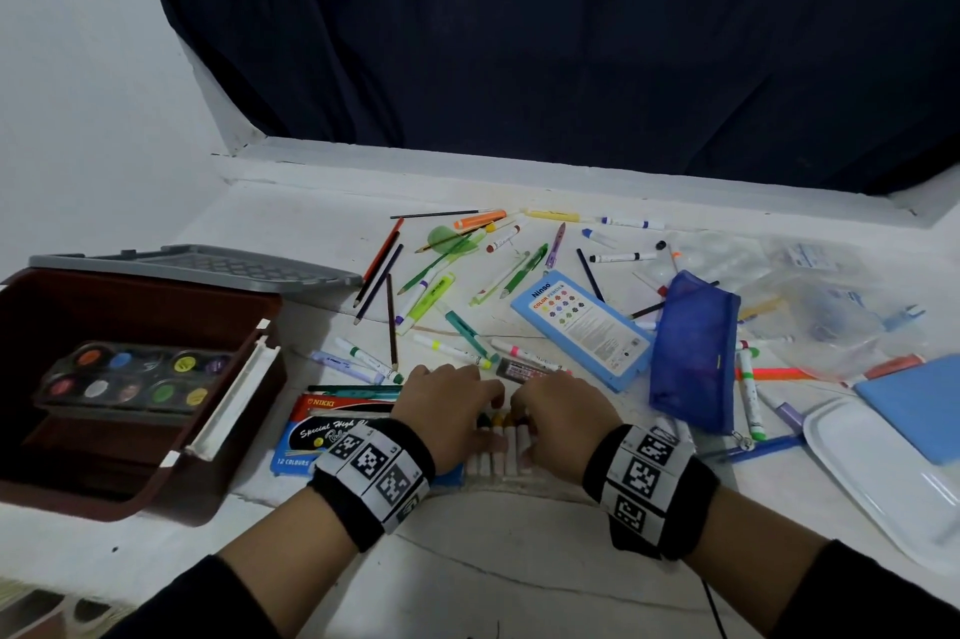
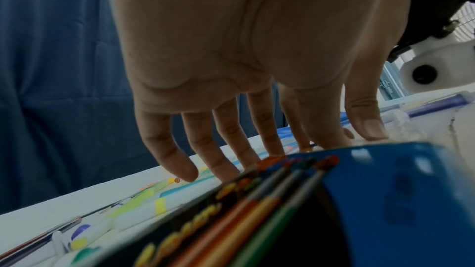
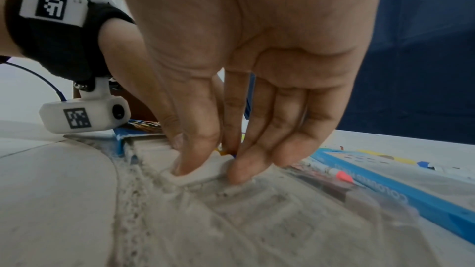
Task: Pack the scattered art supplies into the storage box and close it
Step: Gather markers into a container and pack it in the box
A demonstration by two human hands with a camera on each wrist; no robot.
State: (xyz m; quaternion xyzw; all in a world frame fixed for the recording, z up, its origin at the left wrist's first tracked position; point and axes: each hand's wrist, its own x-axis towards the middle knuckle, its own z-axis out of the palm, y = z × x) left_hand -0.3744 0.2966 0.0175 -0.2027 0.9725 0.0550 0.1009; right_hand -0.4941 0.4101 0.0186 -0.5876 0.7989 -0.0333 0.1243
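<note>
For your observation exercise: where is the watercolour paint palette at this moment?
In the head view the paint palette lies inside the open brown storage box at the left of the table, left of the Nikki crayon box.

1. A dark navy curtain [image 1: 545,30] fills the upper centre and right.
2. A white wall [image 1: 78,92] occupies the upper left.
3. A white ledge [image 1: 467,160] crosses mid-frame above the cracked white floor [image 1: 493,565].
</note>
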